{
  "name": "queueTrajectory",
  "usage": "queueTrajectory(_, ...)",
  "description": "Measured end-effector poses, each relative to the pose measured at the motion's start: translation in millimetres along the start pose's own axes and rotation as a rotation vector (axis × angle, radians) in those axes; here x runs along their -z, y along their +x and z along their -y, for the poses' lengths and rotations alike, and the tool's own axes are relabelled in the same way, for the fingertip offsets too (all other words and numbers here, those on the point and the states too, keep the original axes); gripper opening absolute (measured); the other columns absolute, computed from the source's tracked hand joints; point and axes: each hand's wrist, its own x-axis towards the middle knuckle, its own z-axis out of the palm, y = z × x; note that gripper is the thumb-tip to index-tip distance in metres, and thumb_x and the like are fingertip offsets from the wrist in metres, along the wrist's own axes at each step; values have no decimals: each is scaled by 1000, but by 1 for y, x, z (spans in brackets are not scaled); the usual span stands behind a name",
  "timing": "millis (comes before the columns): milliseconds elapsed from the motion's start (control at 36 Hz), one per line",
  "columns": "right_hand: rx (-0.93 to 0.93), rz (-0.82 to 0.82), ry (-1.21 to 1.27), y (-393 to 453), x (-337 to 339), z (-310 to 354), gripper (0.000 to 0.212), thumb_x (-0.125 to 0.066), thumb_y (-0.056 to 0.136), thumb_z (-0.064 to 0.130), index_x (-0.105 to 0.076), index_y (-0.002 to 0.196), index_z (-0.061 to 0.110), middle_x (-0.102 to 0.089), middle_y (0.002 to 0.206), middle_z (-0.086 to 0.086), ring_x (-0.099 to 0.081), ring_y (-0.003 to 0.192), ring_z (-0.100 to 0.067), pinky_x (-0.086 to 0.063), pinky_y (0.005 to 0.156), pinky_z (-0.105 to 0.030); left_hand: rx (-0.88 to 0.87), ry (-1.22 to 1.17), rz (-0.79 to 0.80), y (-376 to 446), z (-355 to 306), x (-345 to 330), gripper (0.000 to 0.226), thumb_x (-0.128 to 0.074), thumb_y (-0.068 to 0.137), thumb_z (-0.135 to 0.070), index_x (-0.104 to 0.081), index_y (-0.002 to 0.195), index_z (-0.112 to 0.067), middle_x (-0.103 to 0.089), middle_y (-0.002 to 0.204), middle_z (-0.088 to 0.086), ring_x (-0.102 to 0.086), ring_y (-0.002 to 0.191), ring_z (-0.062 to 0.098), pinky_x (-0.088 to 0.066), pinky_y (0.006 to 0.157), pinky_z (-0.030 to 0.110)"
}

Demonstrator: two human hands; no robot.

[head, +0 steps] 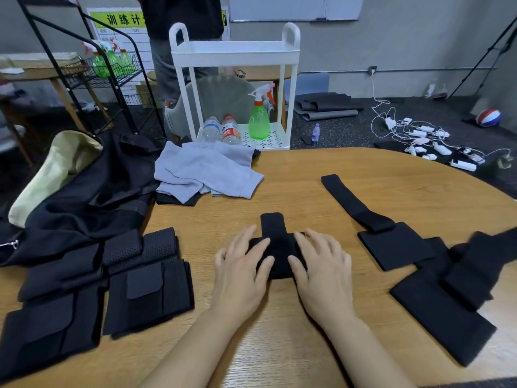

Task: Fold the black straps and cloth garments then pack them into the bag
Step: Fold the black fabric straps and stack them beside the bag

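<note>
The wooden table [349, 186] fills the lower two thirds of the frame, its rounded edge curving off to the upper right. At the left of the frame the black bag [92, 197] lies slumped over the table edge, a pale cream cloth [56, 169] showing at its far side. Just right of the bag, in the upper middle of the table, the grey garment [207, 172] lies loosely heaped on top of something dark. In the lower left sit the folded straps [145, 287], several black pieces lying side by side and touching. At the right of the frame the unfolded straps [436, 278] overlap one another, one long tail reaching up toward the middle. Beyond the table stands a white cart [235, 51] with a green spray bottle [259, 121] on its lower shelf. In the centre, close to me, lies the small black strap [279, 247]. My left hand [240, 273] and right hand [324, 267] rest on either side of it, fingers spread and fairly straight, pressing it flat against the table, gripping nothing
</note>
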Motion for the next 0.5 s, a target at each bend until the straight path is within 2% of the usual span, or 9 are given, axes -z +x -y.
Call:
queueTrajectory(56,170,60,-50,-4,-3,-2,43,-39,95,39,-59,130,23,-57,137,-2,-49,129,-24,-34,97,-41,-37,7,63,0,0,3,45,-30,103,-41,-46,144,-32,-27,158,-11,-16,143,-3,-3,108,21)
queueTrajectory(139,285,179,-80,-8,-7,-3,45,-33,97,40,-59,130,25,-58,136,-1,-54,127,-19,-26,99,-38,-73,104,188,-3,2,8,44,-25,107,-36,-30,151,-36,-19,159,-17,-7,146,-5,5,112,24)
queueTrajectory(222,278,239,-83,-12,-2,-2,46,-32,97,42,-61,128,26,-61,133,-1,-58,122,-16,-37,98,-35,-100,175,211,-9,1,13,47,-23,106,-40,-25,152,-37,-15,161,-18,-4,147,-4,4,112,28)
queueTrajectory(306,273,267,-63,-22,3,0,46,-33,96,42,-62,128,26,-61,134,-1,-58,122,-17,-51,89,-39,-118,212,232,-21,4,18,56,-10,100,-51,-27,152,-36,-18,160,-17,-8,147,-2,-2,111,30)
queueTrajectory(389,284,269,-46,-35,6,-1,47,-33,97,43,-61,130,25,-57,138,-1,-55,126,-17,-50,89,-40,-146,215,255,-33,7,24,73,1,89,-57,-29,151,-36,-21,159,-18,-12,147,-1,-5,110,32)
queueTrajectory(500,279,318,-27,-44,14,2,48,-32,97,44,-61,130,24,-55,140,-1,-53,128,-17,-42,95,-34,-186,205,259,-42,9,31,69,-7,92,-57,-36,150,-33,-28,157,-16,-20,146,2,-8,107,32)
